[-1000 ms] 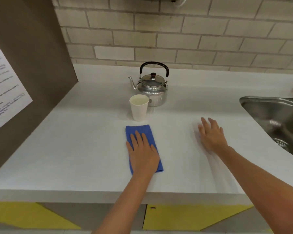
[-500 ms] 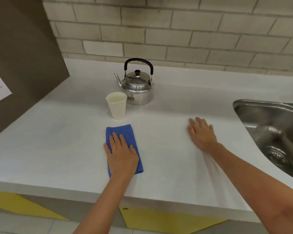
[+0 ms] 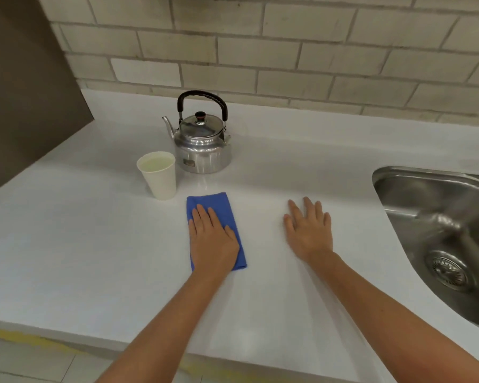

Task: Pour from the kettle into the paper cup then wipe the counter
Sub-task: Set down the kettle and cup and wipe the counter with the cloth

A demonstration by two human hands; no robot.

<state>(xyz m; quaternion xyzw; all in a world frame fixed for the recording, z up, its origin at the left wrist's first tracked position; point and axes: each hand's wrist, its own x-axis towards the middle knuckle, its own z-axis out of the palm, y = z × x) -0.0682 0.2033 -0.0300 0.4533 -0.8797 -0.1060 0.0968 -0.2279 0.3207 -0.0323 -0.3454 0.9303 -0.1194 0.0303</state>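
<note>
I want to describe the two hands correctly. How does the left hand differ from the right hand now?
The left hand lies flat on the blue cloth; the right hand lies flat on the bare counter. The left hand is in front of the kettle, near the cup; the right hand is nearer the sink. Both are open, palm down.

A shiny metal sink (image 3: 437,225) sits far off to the right of the right grip. A round drain (image 3: 446,270) lies at its bottom. A wall of pale bricks (image 3: 288,51) stands well beyond both grips. A big brown board (image 3: 25,84) stands up far to the left of the left grip. Down below the grips, under the front edge, a strip of yellow (image 3: 25,338) shows.
</note>
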